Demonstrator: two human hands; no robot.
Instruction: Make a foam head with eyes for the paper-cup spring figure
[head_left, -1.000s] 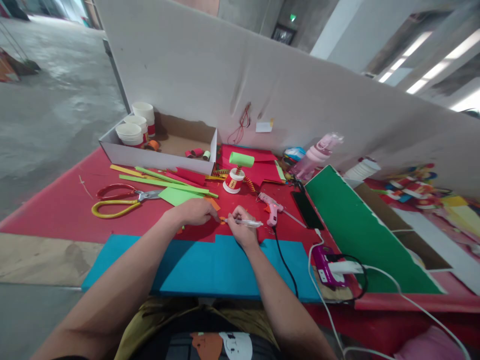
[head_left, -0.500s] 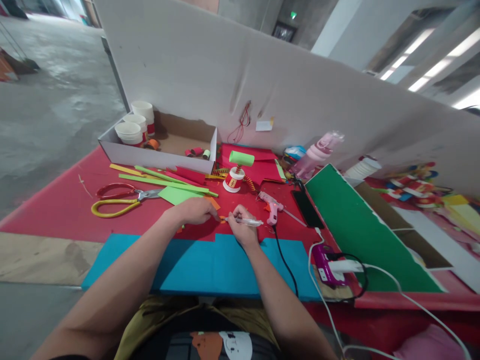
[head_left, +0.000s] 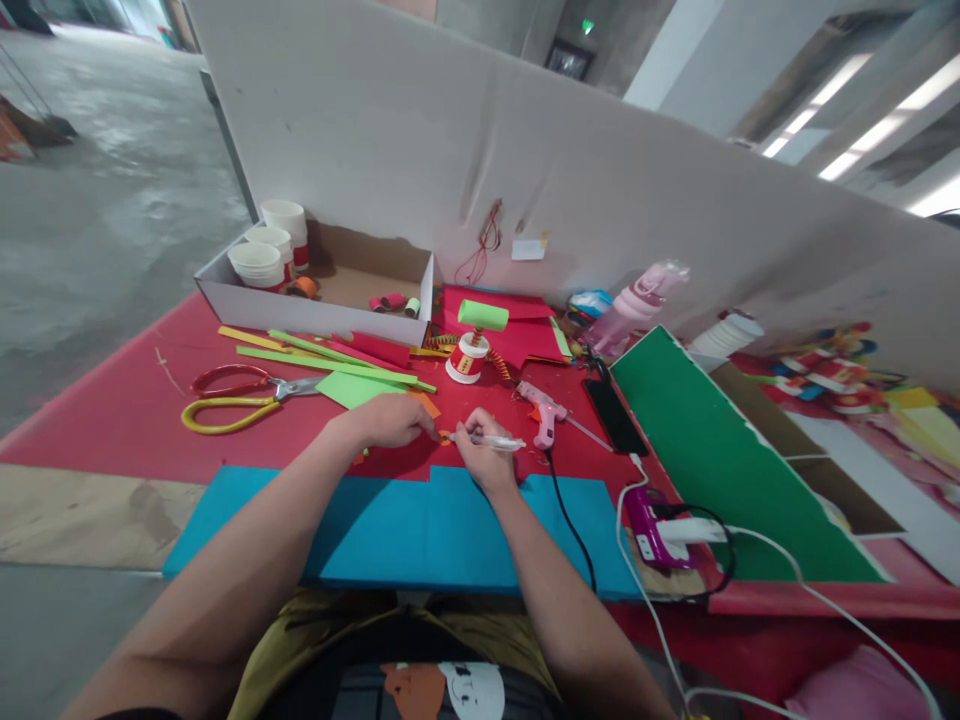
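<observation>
My right hand (head_left: 486, 455) grips a clear-barrelled pen (head_left: 499, 442), its tip pointing left at a small orange paper piece (head_left: 445, 437). From the other side, my left hand (head_left: 394, 420) has its fingers curled, with the fingertips at the left edge of that piece on the red table cover. Light green paper (head_left: 352, 390) and an orange paper scrap (head_left: 426, 403) lie beside the left hand. Just beyond the hands stands a red and white paper cup (head_left: 467, 360) topped by a light green paper tube (head_left: 483, 316).
Left are red-and-yellow-handled scissors (head_left: 251, 400), coloured paper strips (head_left: 326, 366) and a box (head_left: 300, 312) with cups. A pink glue gun (head_left: 546, 415), its cord, a phone (head_left: 613, 415), a purple power adapter (head_left: 654, 530) and green board (head_left: 720, 480) stand right. Blue sheets (head_left: 375, 530) line the front.
Both hands, the pen and the orange piece stay almost in place. The camera view has shifted very slightly.
</observation>
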